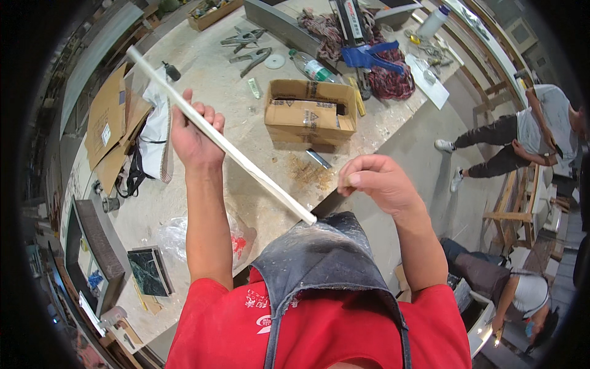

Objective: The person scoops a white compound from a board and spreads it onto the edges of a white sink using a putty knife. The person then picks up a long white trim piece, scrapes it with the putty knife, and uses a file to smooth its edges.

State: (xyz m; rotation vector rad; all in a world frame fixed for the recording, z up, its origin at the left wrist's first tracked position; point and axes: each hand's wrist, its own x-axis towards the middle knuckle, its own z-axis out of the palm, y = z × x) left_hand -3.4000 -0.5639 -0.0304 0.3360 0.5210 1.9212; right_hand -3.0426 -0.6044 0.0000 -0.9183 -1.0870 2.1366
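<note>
A long, thin white strip (246,163) runs slantwise from the far left down to the front of my dark apron (319,246). My left hand (198,138) is closed around its upper part, the fingers curled and the palm turned up. To the right of the strip's lower end, my right hand (381,181) hovers near the table's edge. Its thumb and fingers are pinched together; whether anything small sits between them cannot be seen. Beyond the hands stands an open cardboard box (310,132), with a small dark, shiny object (318,158) and brownish crumbs (304,173) in front of it.
Spring clamps (252,58), a green-labelled bottle (313,66) and a blue caulking gun (369,55) lie at the back. Flattened cardboard (107,126), a white bag (157,135) and a dark stone tile (149,270) are at left. Two people (522,132) are off to the right.
</note>
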